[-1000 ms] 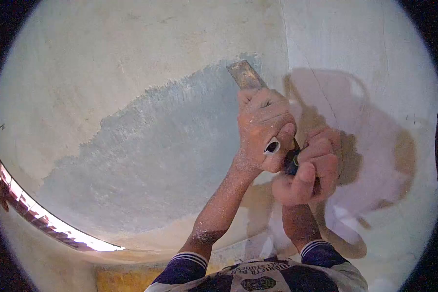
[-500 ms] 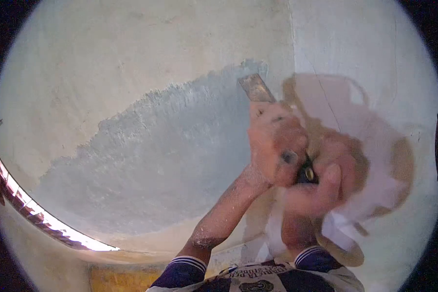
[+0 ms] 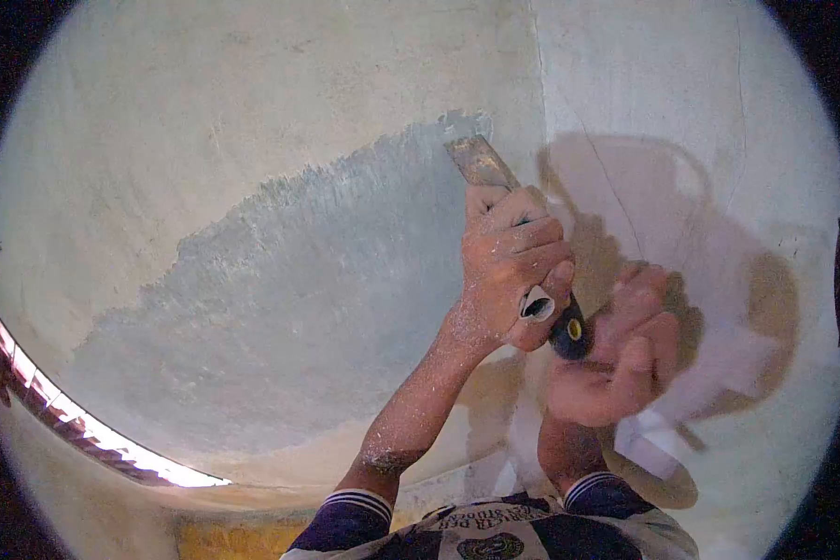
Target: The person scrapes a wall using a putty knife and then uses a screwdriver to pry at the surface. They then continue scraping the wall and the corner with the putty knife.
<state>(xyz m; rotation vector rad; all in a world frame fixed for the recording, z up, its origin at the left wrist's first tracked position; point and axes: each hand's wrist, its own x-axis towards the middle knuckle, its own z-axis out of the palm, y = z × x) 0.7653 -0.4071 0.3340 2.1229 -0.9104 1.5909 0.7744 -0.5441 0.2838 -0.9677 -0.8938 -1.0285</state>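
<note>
My left hand (image 3: 518,261) is raised against the wall, closed around a putty knife. The knife's worn metal blade (image 3: 483,163) points up and to the left, near the top corner of a rough grey-blue patch (image 3: 317,289). Out of the fist's lower side comes the black handle (image 3: 572,336), with a yellow-rimmed hole at its end. A small whitish ring-like piece (image 3: 537,305) sits at the edge of this fist. Just right of the handle's end is my right hand (image 3: 621,359), curled into a loose fist and slightly blurred. Pale dust speckles the left forearm.
Cream wall (image 3: 252,103) surrounds the ragged patch. A vertical corner line meets a paler wall (image 3: 681,75) on the right, which has thin cracks and a broad shadow (image 3: 756,308). Lower left, a bright slatted opening (image 3: 93,429) curves along the edge. An ochre area (image 3: 243,539) lies below.
The view has shifted slightly, so the wall and knife sit further left. The left hand is sharper now. My right hand sits a little lower, with a slightly wider gap from the handle.
</note>
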